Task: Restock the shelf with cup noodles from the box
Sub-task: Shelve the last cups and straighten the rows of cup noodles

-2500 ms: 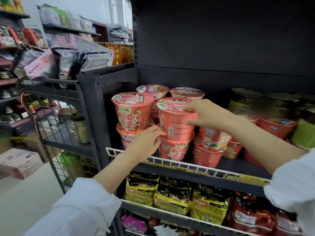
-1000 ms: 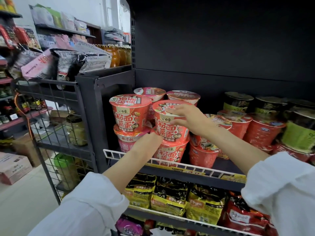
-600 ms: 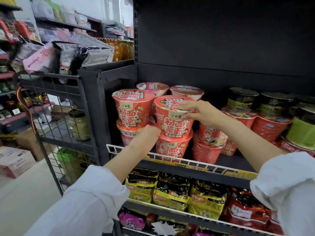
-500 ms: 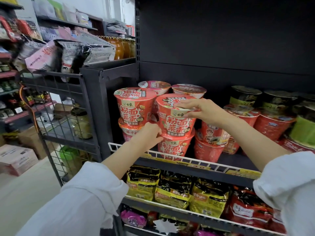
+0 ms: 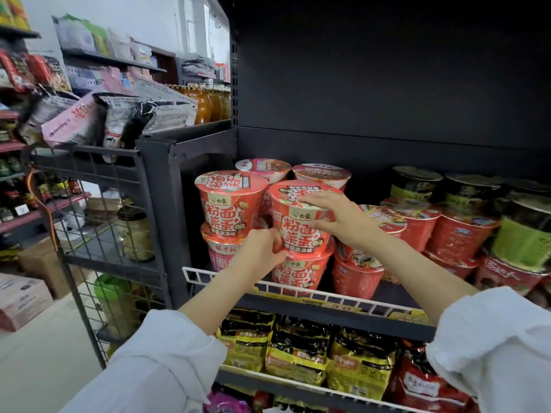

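- Shop aisles are seen all round, with a dark metal shelf unit (image 5: 343, 318) filling the middle and right of the view under a black back panel.
- A white wire rail (image 5: 328, 298) is fitted along the front edge of the noodle shelf, with yellow price tags behind it.
- A red cup of noodles (image 5: 301, 231) is held upright on top of a second red cup (image 5: 293, 274), at the front of the shelf, just behind the rail.
- Its lower left side is gripped by the left hand (image 5: 258, 251), whose fingers are curled against the cup wall.
- Its lid and right side are gripped by the right hand (image 5: 337, 216), with fingers spread over the rim and the thumb pressed on the front label.
- Just to the left, another stack of two red cups (image 5: 229, 204) is seen, almost touching the held cup.
- Two pink-lidded cups (image 5: 322, 174) are stacked behind them.
- Further right, more red cups (image 5: 459, 236) and dark and green-banded cups (image 5: 524, 236) are lined up.
- Yellow and black noodle packets (image 5: 298, 356) are ranged on the shelf below.
- White sleeves (image 5: 167, 362) are worn on both arms.
- A wire rack (image 5: 98, 186) with snack bags (image 5: 119, 117) is placed at the left, with cardboard cartons (image 5: 24, 299) on the floor beside it.
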